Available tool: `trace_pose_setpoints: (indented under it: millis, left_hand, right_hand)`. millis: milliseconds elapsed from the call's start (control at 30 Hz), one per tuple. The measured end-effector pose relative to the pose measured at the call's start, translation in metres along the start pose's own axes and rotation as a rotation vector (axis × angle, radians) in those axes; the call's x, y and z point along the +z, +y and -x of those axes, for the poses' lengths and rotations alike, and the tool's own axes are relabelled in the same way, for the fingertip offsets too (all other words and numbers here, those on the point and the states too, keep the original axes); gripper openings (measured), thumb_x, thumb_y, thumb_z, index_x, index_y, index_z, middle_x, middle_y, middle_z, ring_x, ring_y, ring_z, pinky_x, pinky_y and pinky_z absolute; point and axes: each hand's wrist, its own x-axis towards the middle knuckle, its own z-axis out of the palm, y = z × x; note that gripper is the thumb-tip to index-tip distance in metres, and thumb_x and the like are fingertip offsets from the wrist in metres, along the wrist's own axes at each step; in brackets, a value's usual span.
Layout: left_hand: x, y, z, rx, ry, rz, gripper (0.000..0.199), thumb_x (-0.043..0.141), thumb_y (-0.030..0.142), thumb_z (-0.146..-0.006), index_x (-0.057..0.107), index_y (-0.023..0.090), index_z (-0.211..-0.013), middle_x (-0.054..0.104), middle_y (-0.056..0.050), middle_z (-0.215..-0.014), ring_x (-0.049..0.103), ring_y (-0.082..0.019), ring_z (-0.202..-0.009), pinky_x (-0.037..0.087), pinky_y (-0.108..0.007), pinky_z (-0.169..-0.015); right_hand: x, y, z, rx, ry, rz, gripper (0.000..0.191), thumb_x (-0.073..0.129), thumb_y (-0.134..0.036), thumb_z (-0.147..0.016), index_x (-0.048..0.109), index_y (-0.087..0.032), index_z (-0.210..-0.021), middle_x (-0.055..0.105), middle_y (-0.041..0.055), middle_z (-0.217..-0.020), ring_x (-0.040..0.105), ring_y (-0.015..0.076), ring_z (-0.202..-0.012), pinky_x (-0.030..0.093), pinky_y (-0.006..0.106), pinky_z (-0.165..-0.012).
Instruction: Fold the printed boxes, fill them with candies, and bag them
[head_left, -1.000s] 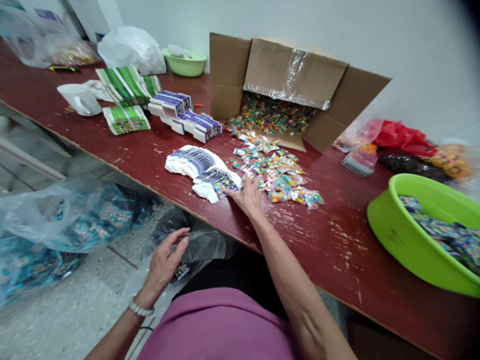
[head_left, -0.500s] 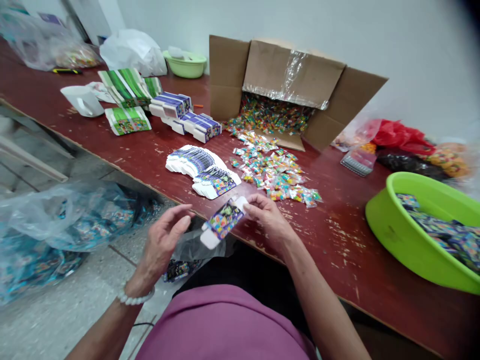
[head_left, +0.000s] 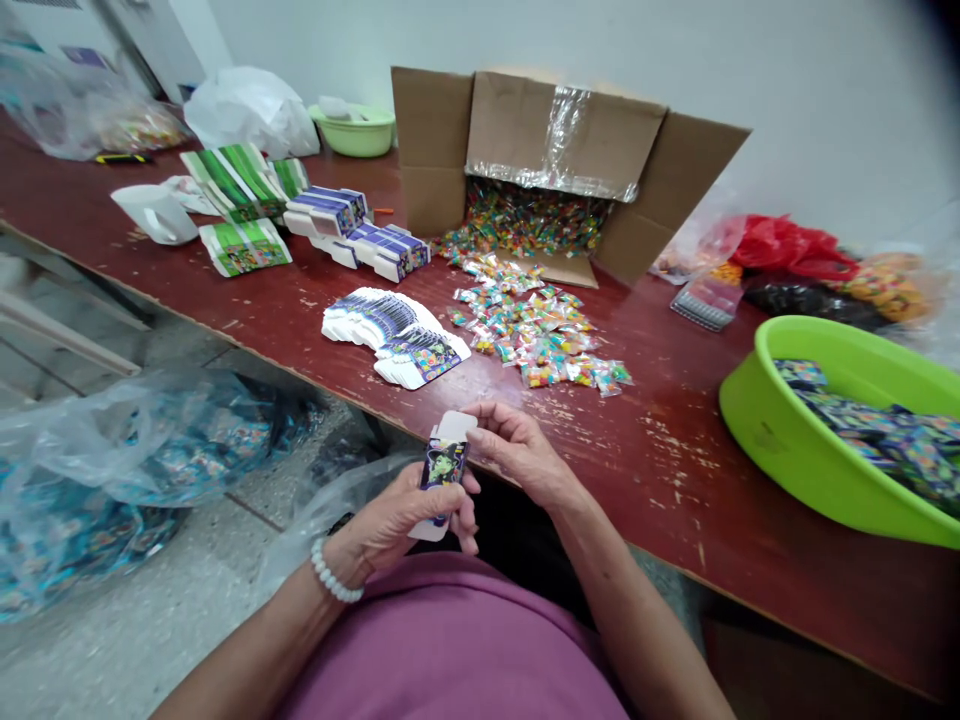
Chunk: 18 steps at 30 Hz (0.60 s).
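Close to my body, at the table's front edge, my left hand grips a small printed candy box with thumb on its face and fingers behind. White flaps stick out at its top and bottom ends. My right hand pinches the top flap between thumb and index finger. Beyond my hands, a fanned stack of flat printed boxes lies on the red table. To its right spreads a pile of small wrapped candies.
An open cardboard box spills candies at the back. A green basin holding dark packets stands at the right. Bundled green boxes, bundled purple boxes and a white mug sit at the left. Plastic bags lie on the floor.
My left hand has moved right and closed on the candy box, which was held by my right hand alone. The box has come nearer my body and turned more upright.
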Motion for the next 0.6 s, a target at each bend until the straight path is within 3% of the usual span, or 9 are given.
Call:
trace_pose_setpoints:
  millis: [100, 200, 267, 433, 600]
  left_hand:
    - [0.004, -0.001, -0.003, 0.042, 0.096, -0.070, 0.029, 0.078, 0.036, -0.078, 0.066, 0.013, -0.091, 0.072, -0.005, -0.072, 0.069, -0.019, -0.057, 0.052, -0.030, -0.063]
    - [0.004, -0.005, -0.009, 0.071, 0.165, -0.074, 0.031, 0.078, 0.040, -0.079, 0.066, 0.013, -0.089, 0.070, -0.003, -0.068, 0.066, -0.018, -0.055, 0.052, -0.030, -0.058]
    - [0.001, -0.007, -0.013, 0.095, 0.199, -0.127, 0.030, 0.077, 0.040, -0.080, 0.067, 0.013, -0.086, 0.070, -0.004, -0.070, 0.067, -0.017, -0.062, 0.053, -0.029, -0.063]
    - [-0.006, -0.006, -0.015, 0.194, 0.285, -0.168, 0.041, 0.078, 0.036, -0.079, 0.063, 0.016, -0.111, 0.073, -0.004, -0.100, 0.069, -0.018, -0.090, 0.055, -0.029, -0.082]
    - [-0.001, -0.010, -0.008, 0.394, 0.448, -0.132, 0.068, 0.082, 0.030, -0.074, 0.041, 0.025, -0.129, 0.069, 0.003, -0.086, 0.071, -0.017, -0.073, 0.059, -0.030, -0.070]
  right_hand:
    - [0.007, 0.005, 0.006, 0.009, -0.028, -0.038, 0.041, 0.081, -0.037, -0.078, 0.066, -0.022, -0.113, 0.072, 0.0016, -0.095, 0.067, 0.0127, -0.081, 0.053, 0.025, -0.075]
    - [0.016, 0.011, 0.013, 0.062, -0.034, -0.052, 0.029, 0.076, -0.041, -0.081, 0.067, -0.019, -0.097, 0.067, -0.0027, -0.069, 0.060, 0.0106, -0.052, 0.050, 0.023, -0.053]
    - [0.020, 0.012, 0.015, 0.079, 0.049, -0.008, 0.027, 0.071, -0.045, -0.083, 0.066, -0.019, -0.087, 0.062, -0.0044, -0.057, 0.053, 0.0102, -0.041, 0.044, 0.023, -0.044]
    - [0.016, 0.010, 0.011, -0.005, 0.272, 0.242, 0.023, 0.072, -0.039, -0.079, 0.070, -0.016, -0.084, 0.070, 0.0016, -0.075, 0.061, 0.0121, -0.061, 0.049, 0.024, -0.059]
    - [0.017, 0.017, 0.009, -0.009, 0.352, 0.128, 0.045, 0.076, -0.035, -0.075, 0.059, -0.021, -0.114, 0.066, -0.0042, -0.074, 0.061, 0.0126, -0.064, 0.048, 0.023, -0.060]
